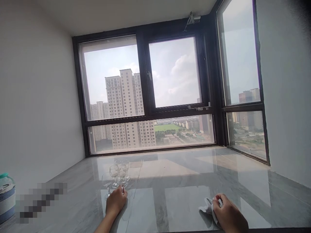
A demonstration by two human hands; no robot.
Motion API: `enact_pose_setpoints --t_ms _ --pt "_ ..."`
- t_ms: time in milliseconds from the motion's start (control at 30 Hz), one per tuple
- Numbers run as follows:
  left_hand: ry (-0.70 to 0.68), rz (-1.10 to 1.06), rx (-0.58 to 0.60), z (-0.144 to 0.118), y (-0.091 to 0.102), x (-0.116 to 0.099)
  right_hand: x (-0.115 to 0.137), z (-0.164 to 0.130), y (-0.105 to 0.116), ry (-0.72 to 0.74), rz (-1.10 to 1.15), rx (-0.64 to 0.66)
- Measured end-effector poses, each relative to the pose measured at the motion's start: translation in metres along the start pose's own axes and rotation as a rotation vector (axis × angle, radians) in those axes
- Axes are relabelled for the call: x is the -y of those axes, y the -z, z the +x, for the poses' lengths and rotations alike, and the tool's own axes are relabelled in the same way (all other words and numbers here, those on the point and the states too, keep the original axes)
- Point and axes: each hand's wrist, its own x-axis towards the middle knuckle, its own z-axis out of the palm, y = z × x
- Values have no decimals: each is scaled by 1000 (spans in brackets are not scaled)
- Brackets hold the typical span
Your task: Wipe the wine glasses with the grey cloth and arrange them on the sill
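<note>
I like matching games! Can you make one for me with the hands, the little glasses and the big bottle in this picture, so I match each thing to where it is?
Things:
1. left hand
2. right hand
3. stemmed glasses
4. water bottle

Places:
A. at the far left edge of the picture
B. closed around a white cloth
C. standing in a small group on the shiny grey floor, in front of the window
D. at the base of the nearest glass

Pairs: 1-D, 2-B, 3-C, 4-A
</note>
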Motion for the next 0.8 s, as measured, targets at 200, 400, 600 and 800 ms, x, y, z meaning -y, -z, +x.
enact_pose_setpoints --t_ms 200,400,600,800 --pt "2 10 6 0 -1 1 2 -1 1 -4 6 -4" --pt "1 -8 8 2 -4 3 0 -1 3 -10 34 22" --pt "-6 -7 -1 3 -4 3 -1 -2 2 1 33 6" --pt "-8 -16 2 2 -3 3 -1 -1 0 -5 18 -5"
